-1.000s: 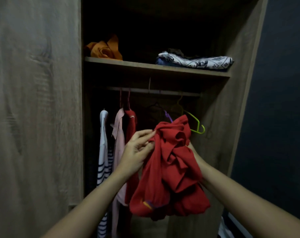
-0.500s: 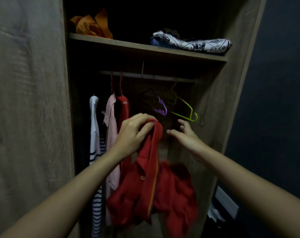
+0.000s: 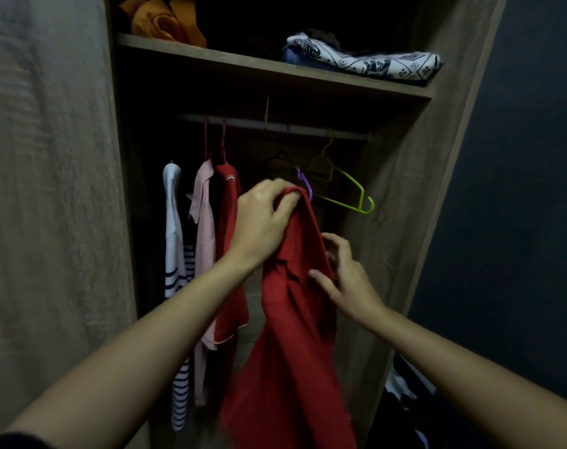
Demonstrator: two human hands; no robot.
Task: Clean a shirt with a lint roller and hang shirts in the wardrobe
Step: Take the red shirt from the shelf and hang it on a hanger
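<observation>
The left fingers (image 3: 283, 202) were curled tight round the top of the red shirt (image 3: 291, 335), bunching it up. The right hand (image 3: 347, 280) pinched the shirt's edge lower down, thumb in front. The shirt hung inside the wardrobe (image 3: 405, 222), below the middle of the rail (image 3: 308, 128), on no hanger yet. It could fall if the left hand (image 3: 262, 222) let go too soon. The bunched cloth could also catch the purple hanger (image 3: 304, 183) just behind it and knock it off the rail.

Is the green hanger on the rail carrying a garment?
No, the green hanger hangs bare from the rail, right of the red shirt gripped by the left hand.
</observation>
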